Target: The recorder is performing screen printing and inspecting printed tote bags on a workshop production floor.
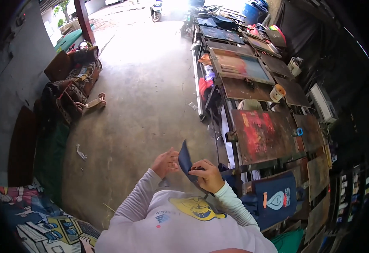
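Observation:
A dark navy piece of fabric [184, 157] stands up in front of my chest, its upper corner pointing away from me. My right hand [209, 176] pinches it along the right edge with thumb and fingers. Just left of the fabric is my left hand [166, 163], its fingers loosely apart and the fingertips close to the cloth; whether they touch it is hard to see. To the right, a navy fabric bag [275, 198] with a white and orange print lies spread on a board of the work rack.
On the right runs a long rack of stained boards [267, 137], carrying a framed printing screen [241, 65] and a small paint tub [277, 92]. Against the left wall stands a patterned sofa [83, 71]. A crumpled white scrap [81, 152] lies on the concrete floor.

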The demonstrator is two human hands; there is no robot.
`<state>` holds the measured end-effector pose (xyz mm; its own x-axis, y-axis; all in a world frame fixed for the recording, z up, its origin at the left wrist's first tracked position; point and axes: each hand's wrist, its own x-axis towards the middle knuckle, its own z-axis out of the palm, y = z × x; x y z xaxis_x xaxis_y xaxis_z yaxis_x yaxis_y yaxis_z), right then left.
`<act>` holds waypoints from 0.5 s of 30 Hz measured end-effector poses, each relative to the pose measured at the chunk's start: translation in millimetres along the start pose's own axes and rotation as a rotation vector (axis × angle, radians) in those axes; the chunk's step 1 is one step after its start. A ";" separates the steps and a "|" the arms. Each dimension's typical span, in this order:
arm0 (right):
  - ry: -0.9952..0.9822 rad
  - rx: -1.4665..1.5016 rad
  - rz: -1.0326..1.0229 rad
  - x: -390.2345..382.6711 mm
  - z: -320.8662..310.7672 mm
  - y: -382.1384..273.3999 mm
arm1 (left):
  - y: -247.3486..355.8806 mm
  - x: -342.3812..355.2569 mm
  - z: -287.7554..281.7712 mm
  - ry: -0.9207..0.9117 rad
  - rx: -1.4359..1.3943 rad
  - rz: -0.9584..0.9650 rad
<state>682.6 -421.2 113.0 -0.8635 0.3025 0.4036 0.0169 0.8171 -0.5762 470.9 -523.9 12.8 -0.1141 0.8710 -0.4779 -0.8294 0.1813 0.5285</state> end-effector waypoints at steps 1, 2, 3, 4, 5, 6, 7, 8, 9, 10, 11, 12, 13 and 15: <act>-0.045 0.014 -0.017 15.0 6.1 3.0 | 13.5 5.2 -7.8 0.033 0.082 -0.030; -0.046 0.008 -0.016 27.9 10.3 8.1 | 24.4 15.7 -15.7 0.028 0.080 -0.030; -0.034 0.015 0.002 41.5 13.9 13.5 | 37.9 27.4 -23.1 0.008 0.133 -0.016; -0.019 0.021 0.023 54.4 17.4 18.4 | 50.3 38.3 -29.2 -0.012 0.188 -0.004; -0.012 0.018 0.028 65.0 21.9 21.8 | 59.4 46.8 -34.0 -0.017 0.194 -0.008; 0.043 -0.023 0.076 72.5 23.9 26.7 | 65.7 56.1 -32.8 0.099 0.157 0.019; 0.099 -0.064 0.124 80.4 24.3 32.8 | 71.1 65.8 -31.1 0.216 0.121 0.046; 0.107 -0.070 0.131 88.8 21.2 41.1 | 73.6 79.3 -32.5 0.208 0.128 0.040; 0.071 -0.096 0.196 95.5 16.6 50.0 | 78.4 90.1 -29.1 0.216 0.093 0.170; 0.035 -0.121 0.260 101.4 11.4 59.6 | 84.7 102.7 -24.5 0.223 0.056 0.301; 0.043 -0.125 0.265 105.8 6.1 69.8 | 88.7 114.8 -17.8 0.306 0.072 0.299; 0.048 -0.077 0.319 107.4 3.5 78.7 | 96.3 120.3 -10.2 0.300 0.081 0.293; 0.053 -0.029 0.370 109.2 2.0 86.7 | 102.4 126.6 -4.4 0.332 0.034 0.298; 0.089 0.045 0.419 110.2 -1.5 106.5 | 106.7 147.5 3.8 0.375 -0.017 0.299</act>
<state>590.1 -300.1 97.2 -0.7398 0.6465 0.1864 0.3333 0.5928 -0.7332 367.6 -374.4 1.4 -0.5356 0.6584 -0.5288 -0.7387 -0.0619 0.6712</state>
